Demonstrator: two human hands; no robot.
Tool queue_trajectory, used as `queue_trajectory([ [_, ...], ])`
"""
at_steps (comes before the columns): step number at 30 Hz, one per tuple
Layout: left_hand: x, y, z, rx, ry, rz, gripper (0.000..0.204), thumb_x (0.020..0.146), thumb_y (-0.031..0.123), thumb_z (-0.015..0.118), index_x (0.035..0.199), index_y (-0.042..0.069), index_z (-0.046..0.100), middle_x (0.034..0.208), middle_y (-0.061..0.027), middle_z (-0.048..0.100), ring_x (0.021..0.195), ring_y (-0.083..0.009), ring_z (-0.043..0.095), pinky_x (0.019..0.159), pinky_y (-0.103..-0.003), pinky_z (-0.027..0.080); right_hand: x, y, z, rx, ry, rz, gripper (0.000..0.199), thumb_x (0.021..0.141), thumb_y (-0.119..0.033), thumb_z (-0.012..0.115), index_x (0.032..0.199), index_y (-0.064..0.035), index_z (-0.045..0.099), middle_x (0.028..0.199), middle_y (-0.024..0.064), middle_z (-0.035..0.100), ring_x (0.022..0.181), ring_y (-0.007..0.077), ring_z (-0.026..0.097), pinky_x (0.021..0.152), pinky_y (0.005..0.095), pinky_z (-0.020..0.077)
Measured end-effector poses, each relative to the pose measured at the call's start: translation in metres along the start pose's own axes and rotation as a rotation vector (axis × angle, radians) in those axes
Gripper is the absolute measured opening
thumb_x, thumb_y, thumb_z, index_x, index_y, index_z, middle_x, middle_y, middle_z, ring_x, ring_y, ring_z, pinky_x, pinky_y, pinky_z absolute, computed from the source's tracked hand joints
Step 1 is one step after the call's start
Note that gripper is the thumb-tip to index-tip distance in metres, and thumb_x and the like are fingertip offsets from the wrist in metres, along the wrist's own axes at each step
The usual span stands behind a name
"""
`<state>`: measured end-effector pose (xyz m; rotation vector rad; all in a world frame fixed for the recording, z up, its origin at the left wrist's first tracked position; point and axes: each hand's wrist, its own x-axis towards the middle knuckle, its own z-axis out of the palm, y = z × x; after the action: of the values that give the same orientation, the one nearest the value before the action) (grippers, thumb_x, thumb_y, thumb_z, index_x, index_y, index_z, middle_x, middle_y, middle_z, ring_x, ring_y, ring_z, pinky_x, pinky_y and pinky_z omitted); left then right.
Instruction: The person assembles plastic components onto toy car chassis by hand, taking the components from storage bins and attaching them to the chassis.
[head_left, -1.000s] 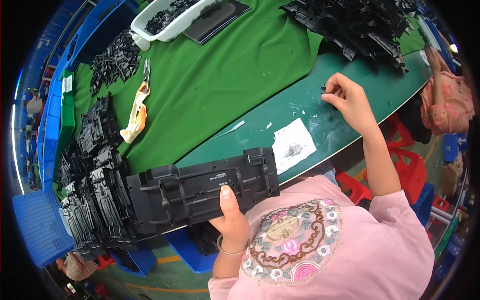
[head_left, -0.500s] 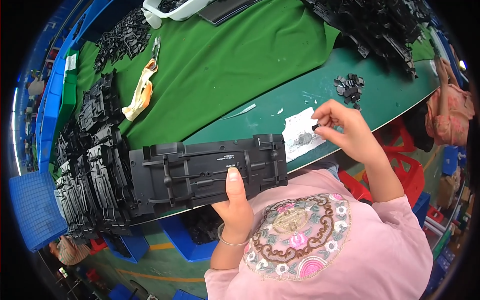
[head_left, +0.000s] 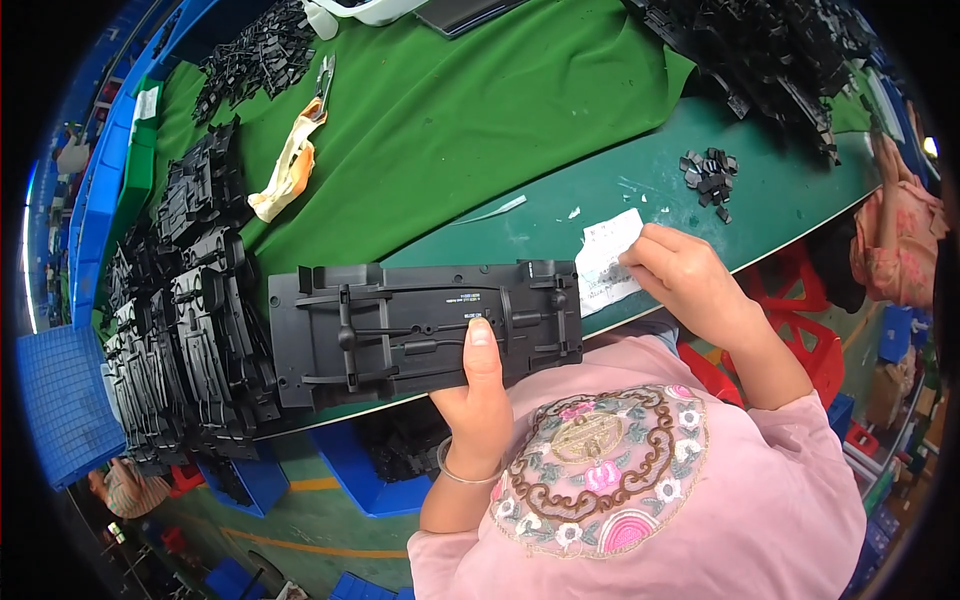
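Observation:
My left hand (head_left: 482, 395) grips a long black moulded plastic chassis plate (head_left: 312, 335) at its near edge. The thumb lies across the ribbed upper face, and the other fingers are hidden underneath. Over a creased white paper (head_left: 605, 250) with a grey smudge is my right hand (head_left: 695, 285), thumb and fingers pinched together at the smudge. Half a second ago a small black piece showed in this pinch; the fingertips now hide it. Beyond the right hand lies a loose pile of small black pieces (head_left: 710, 178) on the table.
Stacked black chassis plates (head_left: 205, 340) stand at left. A green cloth (head_left: 430, 130) covers the far table, with cloth-wrapped tweezers (head_left: 295, 165) and a heap of small black parts (head_left: 255, 65). More black mouldings (head_left: 750, 60) lie far right. Blue bins (head_left: 345, 470) sit below the edge.
My right hand has come down onto the paper's smudge, fingers drawn closer together, and the small black piece has gone from sight. My left hand keeps hold of the chassis plate; the view has shifted slightly.

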<state>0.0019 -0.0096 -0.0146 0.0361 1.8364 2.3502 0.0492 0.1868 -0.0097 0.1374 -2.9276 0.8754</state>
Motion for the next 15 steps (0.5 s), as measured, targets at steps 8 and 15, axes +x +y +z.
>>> queue_trajectory([
  [8, 0.001, -0.002, -0.003, 0.030, -0.008, 0.025, 0.026, 0.077, 0.010, 0.050, 0.099, -0.002, 0.046, 0.093, -0.0052, 0.050, 0.082, -0.0122, 0.048, 0.074, -0.027, 0.041, 0.004, -0.002, 0.000, -0.031, -0.001, -0.026, 0.013, 0.061, 0.001, 0.050, 0.071, -0.0010, 0.042, 0.068, 0.0112, 0.042, 0.066, 0.0276, 0.047, 0.057, 0.0347, 0.0406],
  [15, 0.001, 0.000, -0.001, 0.042, -0.024, -0.001, 0.025, 0.077, 0.010, 0.051, 0.099, -0.002, 0.047, 0.093, -0.0049, 0.050, 0.082, -0.0123, 0.047, 0.075, -0.026, 0.040, -0.001, -0.005, -0.018, 0.254, -0.018, 0.190, 0.013, 0.068, 0.006, 0.054, 0.080, 0.0016, 0.049, 0.074, 0.0091, 0.051, 0.067, 0.0211, 0.052, 0.058, 0.0269, 0.0422],
])
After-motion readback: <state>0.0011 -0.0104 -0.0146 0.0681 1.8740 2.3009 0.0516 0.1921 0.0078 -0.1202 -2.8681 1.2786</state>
